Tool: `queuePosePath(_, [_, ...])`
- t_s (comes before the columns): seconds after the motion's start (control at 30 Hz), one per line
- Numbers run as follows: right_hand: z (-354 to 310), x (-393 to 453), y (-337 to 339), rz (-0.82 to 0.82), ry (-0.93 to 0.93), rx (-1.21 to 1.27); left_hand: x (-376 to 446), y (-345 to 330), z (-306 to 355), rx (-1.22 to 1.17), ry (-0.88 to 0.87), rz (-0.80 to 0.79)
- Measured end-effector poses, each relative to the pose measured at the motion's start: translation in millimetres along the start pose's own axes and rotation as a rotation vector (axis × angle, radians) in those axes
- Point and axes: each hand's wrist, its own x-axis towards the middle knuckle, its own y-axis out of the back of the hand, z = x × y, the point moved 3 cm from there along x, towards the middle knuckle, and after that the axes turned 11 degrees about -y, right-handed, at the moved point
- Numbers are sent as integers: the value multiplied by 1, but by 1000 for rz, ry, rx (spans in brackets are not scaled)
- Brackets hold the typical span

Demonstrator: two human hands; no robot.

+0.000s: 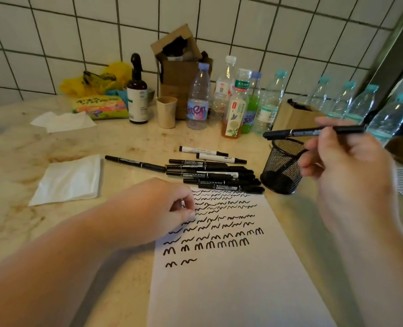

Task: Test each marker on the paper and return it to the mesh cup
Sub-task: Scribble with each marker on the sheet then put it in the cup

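Right hand (344, 161) pinches one black marker (313, 132), level above the mesh cup (282, 166). Left hand (153, 208), fingers loosely curled, rests on one scribbled paper (231, 279). Roughly ten markers (214, 173) piled between them.

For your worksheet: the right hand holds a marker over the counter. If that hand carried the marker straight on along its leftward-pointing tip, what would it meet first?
Probably the orange-capped tea bottle. The right hand holds the marker level above the mesh cup, its tip toward the bottles; depth is unclear, so it might pass in front.
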Motion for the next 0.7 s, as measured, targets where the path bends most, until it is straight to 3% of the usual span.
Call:
queuePosePath(0.17, [-15, 28, -5, 67, 163, -298, 1, 0, -2, -5, -9, -13])
queuePosePath(0.3, [18, 42, -2, 138, 105, -361, 1, 1, -4, -21, 23, -5])
queuePosePath(0.43, [38, 47, 3, 101, 62, -494, 3, 0, -6, -9, 33, -8])
queuePosePath(0.6, [37, 42, 7, 106, 125, -378, 6, -2, -2, 11, 25, -27])
queuePosePath(0.7, [36, 24, -7, -59, 244, -404, 6, -2, -2, 15, 35, -24])
